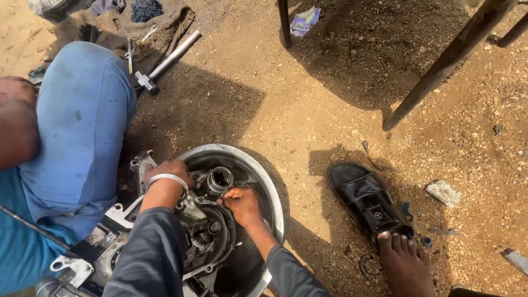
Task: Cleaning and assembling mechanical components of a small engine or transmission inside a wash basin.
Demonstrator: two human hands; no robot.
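Note:
A greasy engine casing (pixel 206 234) lies in a round metal basin (pixel 258 176) on sandy ground. My left hand (pixel 170 171), with a silver bangle on the wrist, rests on the casing's far left edge and presses on it. My right hand (pixel 241 203) pinches a small part right beside a short grey metal cylinder (pixel 220 180) that stands up from the casing. Both my sleeves are dark grey.
A person in blue trousers (pixel 77 132) crouches at the left. A hammer with a metal handle (pixel 165 61) and small tools lie on a cloth at top left. A black sandal (pixel 368 201) and a bare foot (pixel 404 264) are at right. Dark metal legs (pixel 440 66) stand at top right.

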